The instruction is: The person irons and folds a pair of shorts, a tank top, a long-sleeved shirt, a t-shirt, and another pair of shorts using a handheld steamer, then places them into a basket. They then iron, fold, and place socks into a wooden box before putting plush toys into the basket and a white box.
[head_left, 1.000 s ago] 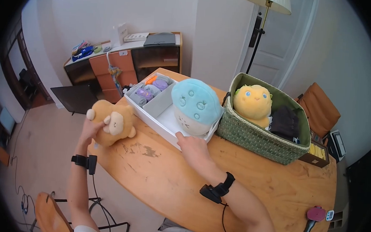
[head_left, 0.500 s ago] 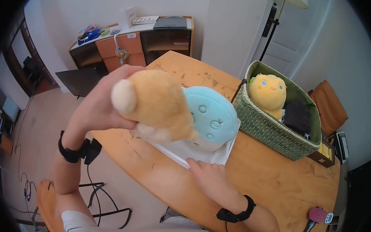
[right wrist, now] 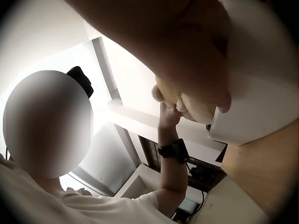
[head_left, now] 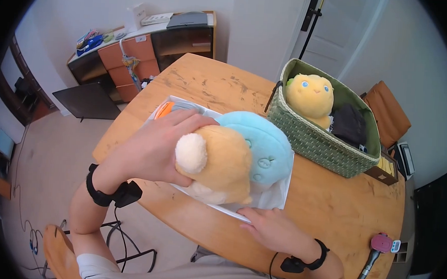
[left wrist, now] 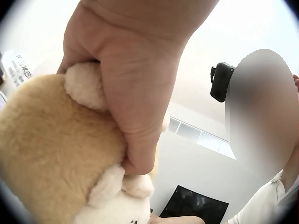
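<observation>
My left hand (head_left: 154, 145) grips a tan plush toy (head_left: 225, 160) with a round cream tuft (head_left: 191, 153), over the white box (head_left: 286, 187). In the left wrist view the thumb presses into the plush beside its cream muzzle. A light-blue and white plush (head_left: 269, 142) sits in the box, partly hidden behind the tan one. The box's near wall is pinched by my right hand (head_left: 279, 230); the right wrist view shows a fingertip over its rim. An orange item (head_left: 164, 110) and a grey cloth roll (head_left: 187, 106) show at the box's far left end.
Right of the box, a green woven basket (head_left: 317, 148) holds a yellow plush (head_left: 310, 99) and dark cloth (head_left: 349, 127). A magenta-headed handheld device (head_left: 380, 243) lies at the table's (head_left: 336, 218) right end. A low cabinet (head_left: 155, 48) stands behind, left.
The left hand has lifted the tan plush from the table's left side and carried it right, over the box. The right hand stays at the near wall; the box sits nearer and turned.
</observation>
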A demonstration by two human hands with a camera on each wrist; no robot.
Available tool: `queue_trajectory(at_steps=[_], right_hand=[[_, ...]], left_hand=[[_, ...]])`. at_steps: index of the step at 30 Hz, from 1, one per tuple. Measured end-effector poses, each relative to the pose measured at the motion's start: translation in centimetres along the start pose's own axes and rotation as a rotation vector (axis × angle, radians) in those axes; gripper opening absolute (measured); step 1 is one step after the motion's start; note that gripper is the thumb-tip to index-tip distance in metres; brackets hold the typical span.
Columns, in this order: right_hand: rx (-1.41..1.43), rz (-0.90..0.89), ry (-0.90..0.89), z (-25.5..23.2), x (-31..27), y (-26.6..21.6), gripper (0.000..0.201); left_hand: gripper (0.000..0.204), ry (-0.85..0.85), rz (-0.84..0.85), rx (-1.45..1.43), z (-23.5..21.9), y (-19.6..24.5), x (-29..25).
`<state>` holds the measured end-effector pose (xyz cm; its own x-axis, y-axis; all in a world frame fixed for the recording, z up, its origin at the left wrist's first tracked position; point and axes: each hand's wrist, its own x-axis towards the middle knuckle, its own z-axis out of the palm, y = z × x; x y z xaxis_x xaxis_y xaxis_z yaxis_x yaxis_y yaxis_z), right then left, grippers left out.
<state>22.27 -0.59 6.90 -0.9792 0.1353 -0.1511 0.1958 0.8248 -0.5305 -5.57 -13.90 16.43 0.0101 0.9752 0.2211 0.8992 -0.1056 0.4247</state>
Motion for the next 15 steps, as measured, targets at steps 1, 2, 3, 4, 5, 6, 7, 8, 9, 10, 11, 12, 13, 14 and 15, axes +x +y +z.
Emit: queue_trajectory(at_steps=[1, 2, 3, 4, 5, 6, 7, 8, 9, 10, 11, 12, 13, 14, 15], right_hand=[[0.014, -0.034, -0.093, -0.8, -0.3, -0.1, 0.029], [0.018, -0.029, -0.092, -1.2, -0.7, -0.1, 0.029], [0.037, -0.051, -0.124, -1.5, -1.0, 0.0, 0.029], [0.059, -0.074, -0.156, -1.7, -1.2, 0.1, 0.030], [0.065, -0.069, -0.156, -2.2, -1.4, 0.5, 0.030], [0.126, -0.126, -0.115, -2.9, -1.3, 1.1, 0.026], [0.184, -0.184, -0.073, -3.5, -1.0, 1.4, 0.023], [0.188, -0.181, -0.074, -4.3, -1.0, 1.1, 0.023], [0.169, -0.141, 0.193, -5.4, -1.1, 0.4, 0.021], [0.145, -0.099, 0.461, -6.3, -1.0, 0.1, 0.019], [0.116, -0.161, 0.609, -7.3, -0.2, 0.0, 0.019], [0.082, -0.223, 0.760, -8.2, 0.9, -0.1, 0.021], [0.079, -0.219, 0.765, -8.7, 2.0, 0.0, 0.021], [0.017, -0.237, 0.781, -8.8, 3.2, 0.4, 0.022], [-0.044, -0.254, 0.795, -8.8, 4.2, 1.1, 0.024]], left_hand=[[0.091, -0.005, -0.012, -0.010, 0.0, 0.0, 0.1], [0.091, -0.010, -0.009, -0.013, 0.0, 0.0, 0.0], [0.092, -0.022, -0.018, -0.016, 0.0, 0.1, 0.0], [0.093, -0.036, -0.028, -0.020, 0.1, 0.2, -0.1], [0.093, -0.043, -0.026, -0.024, 0.3, 0.2, -0.2], [0.093, -0.031, -0.021, -0.010, 0.5, 0.2, -0.2], [0.093, -0.016, -0.016, 0.004, 0.7, 0.1, -0.3], [0.093, -0.020, -0.016, 0.001, 1.0, 0.3, -0.2], [0.093, -0.032, -0.003, 0.036, 1.3, 0.6, -0.1], [0.092, -0.043, 0.012, 0.072, 1.6, 1.0, 0.1], [0.092, -0.045, 0.013, 0.070, 1.9, 1.4, 0.3], [0.090, -0.057, 0.020, 0.094, 2.1, 1.9, 0.6], [0.089, -0.068, 0.028, 0.120, 2.2, 2.3, 0.8], [0.089, -0.070, 0.035, 0.120, 2.2, 2.6, 1.0], [0.086, -0.075, 0.048, 0.153, 2.3, 2.9, 1.1]])
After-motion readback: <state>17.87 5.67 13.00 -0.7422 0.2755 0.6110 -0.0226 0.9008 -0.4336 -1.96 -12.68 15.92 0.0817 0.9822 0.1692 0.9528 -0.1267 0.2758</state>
